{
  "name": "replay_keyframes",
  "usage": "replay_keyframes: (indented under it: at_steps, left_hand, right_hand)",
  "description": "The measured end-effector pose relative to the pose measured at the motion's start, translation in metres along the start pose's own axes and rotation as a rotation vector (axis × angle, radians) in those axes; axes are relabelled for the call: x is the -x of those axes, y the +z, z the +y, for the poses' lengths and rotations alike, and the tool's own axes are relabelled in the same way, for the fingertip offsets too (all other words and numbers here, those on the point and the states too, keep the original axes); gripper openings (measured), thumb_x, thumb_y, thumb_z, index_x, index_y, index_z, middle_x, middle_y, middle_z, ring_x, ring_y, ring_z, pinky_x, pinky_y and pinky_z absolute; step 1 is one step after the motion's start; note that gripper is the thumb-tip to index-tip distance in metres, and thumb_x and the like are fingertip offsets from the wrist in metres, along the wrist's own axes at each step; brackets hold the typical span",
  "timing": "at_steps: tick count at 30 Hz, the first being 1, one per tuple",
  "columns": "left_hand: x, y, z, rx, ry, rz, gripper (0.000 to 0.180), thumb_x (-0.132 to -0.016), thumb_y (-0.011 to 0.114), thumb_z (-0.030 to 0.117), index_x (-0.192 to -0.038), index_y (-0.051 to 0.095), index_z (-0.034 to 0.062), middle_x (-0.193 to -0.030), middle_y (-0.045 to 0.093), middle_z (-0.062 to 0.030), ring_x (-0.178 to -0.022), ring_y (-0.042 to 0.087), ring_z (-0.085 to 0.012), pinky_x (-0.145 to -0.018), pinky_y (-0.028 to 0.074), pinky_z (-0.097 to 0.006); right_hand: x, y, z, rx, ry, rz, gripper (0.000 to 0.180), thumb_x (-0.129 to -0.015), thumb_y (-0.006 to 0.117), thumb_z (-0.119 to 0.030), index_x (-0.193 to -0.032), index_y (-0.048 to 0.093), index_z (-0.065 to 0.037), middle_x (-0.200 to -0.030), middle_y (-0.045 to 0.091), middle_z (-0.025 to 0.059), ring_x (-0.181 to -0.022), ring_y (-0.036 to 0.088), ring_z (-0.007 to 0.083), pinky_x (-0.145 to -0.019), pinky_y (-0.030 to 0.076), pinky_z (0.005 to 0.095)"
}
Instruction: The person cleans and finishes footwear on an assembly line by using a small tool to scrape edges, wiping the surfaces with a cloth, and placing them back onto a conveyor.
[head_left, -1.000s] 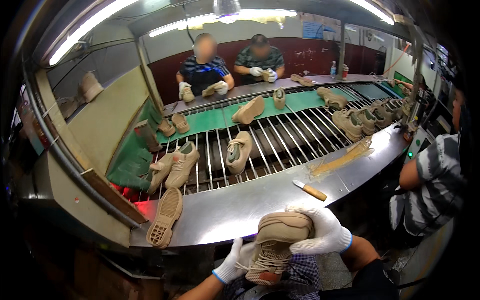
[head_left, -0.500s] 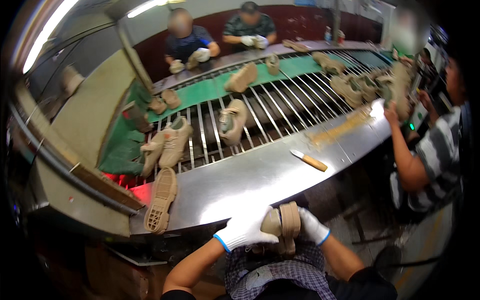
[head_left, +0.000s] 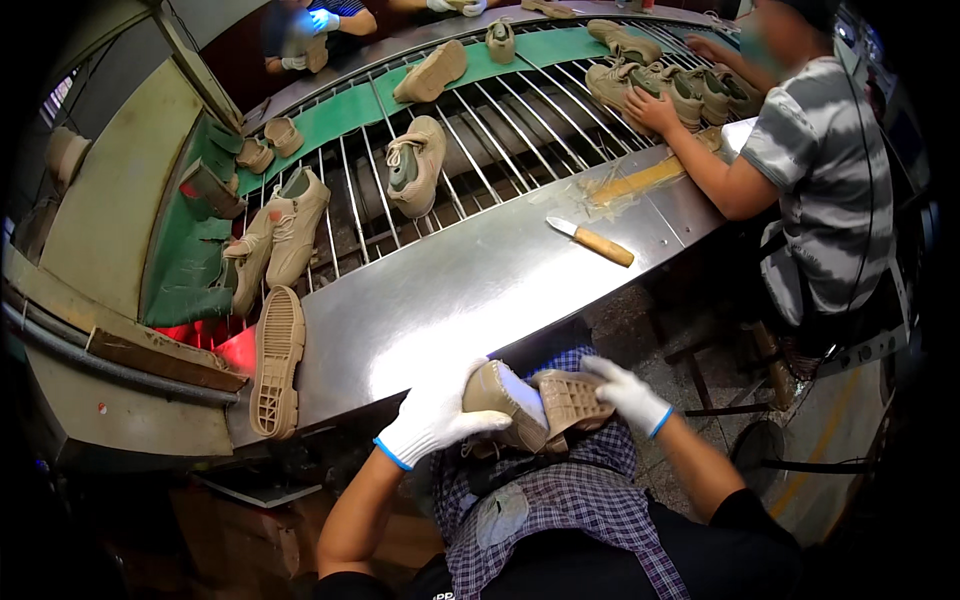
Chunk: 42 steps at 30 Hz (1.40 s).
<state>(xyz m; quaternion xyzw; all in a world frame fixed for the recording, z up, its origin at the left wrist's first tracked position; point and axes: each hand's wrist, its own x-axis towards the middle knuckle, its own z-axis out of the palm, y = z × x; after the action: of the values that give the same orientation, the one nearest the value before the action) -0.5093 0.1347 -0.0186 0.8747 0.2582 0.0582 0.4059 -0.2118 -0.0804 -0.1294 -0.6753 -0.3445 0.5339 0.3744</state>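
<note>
Both gloved hands on a tan shoe, low over the lap, just below the steel bench edge.

Far left, a loose sole (head_left: 277, 362) lies tread-up on the bench (head_left: 450, 290). The left hand (head_left: 432, 420) wraps closed around the shoe (head_left: 520, 405); the right hand (head_left: 625, 393) presses curled fingers on its sole end. Up on the bench, a knife (head_left: 592, 242) lies well apart. At right, a co-worker's hand (head_left: 652, 110) rests on another shoe on the conveyor (head_left: 520, 130).
</note>
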Motion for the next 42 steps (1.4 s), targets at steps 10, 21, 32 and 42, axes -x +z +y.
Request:
replay_keyframes:
  at_steps: [10, 21, 32, 42]
  left_hand:
    - [-0.070, 0.040, -0.013, 0.864, -0.024, 0.245, 0.045, -0.113, 0.057, 0.027, -0.090, 0.077, -0.0065, -0.087, 0.079, -0.0168, -0.080, 0.076, -0.0218, -0.079, 0.062, -0.035]
    - [-0.035, 0.076, 0.011, 0.363, 0.022, 0.797, 0.032, -0.101, 0.073, 0.017, -0.126, 0.069, -0.0024, -0.109, 0.074, -0.0168, -0.092, 0.075, -0.0244, -0.085, 0.060, -0.036]
    - [0.038, 0.081, 0.053, 0.348, 0.149, 0.464, 0.070, -0.072, 0.097, 0.020, -0.127, 0.061, -0.0031, -0.123, 0.067, -0.0210, -0.108, 0.072, -0.0351, -0.091, 0.061, -0.042]
    - [0.027, 0.096, 0.037, 0.326, 0.162, 0.524, 0.067, -0.063, 0.099, 0.018, -0.116, 0.061, 0.0028, -0.109, 0.068, -0.0160, -0.098, 0.070, -0.0331, -0.083, 0.059, -0.041]
  right_hand:
    - [0.054, 0.035, -0.104, 0.300, -0.701, -0.218, 0.060, -0.092, 0.082, -0.039, -0.138, 0.068, -0.003, -0.134, 0.066, 0.0191, -0.130, 0.061, 0.0324, -0.112, 0.049, 0.0461]
    - [0.026, 0.055, -0.106, 0.496, -0.966, 0.084, 0.074, -0.065, 0.103, -0.030, -0.120, 0.062, -0.003, -0.115, 0.067, 0.0148, -0.106, 0.067, 0.0313, -0.093, 0.056, 0.0442]
    - [0.030, 0.027, -0.117, 0.372, -0.927, -0.076, 0.079, -0.065, 0.104, -0.031, -0.126, 0.060, -0.007, -0.115, 0.063, 0.0132, -0.106, 0.064, 0.0289, -0.092, 0.057, 0.0428]
    - [0.005, 0.027, -0.124, 0.323, -0.913, -0.099, 0.079, -0.063, 0.106, -0.036, -0.122, 0.060, -0.010, -0.115, 0.061, 0.0110, -0.105, 0.062, 0.0264, -0.087, 0.055, 0.0393]
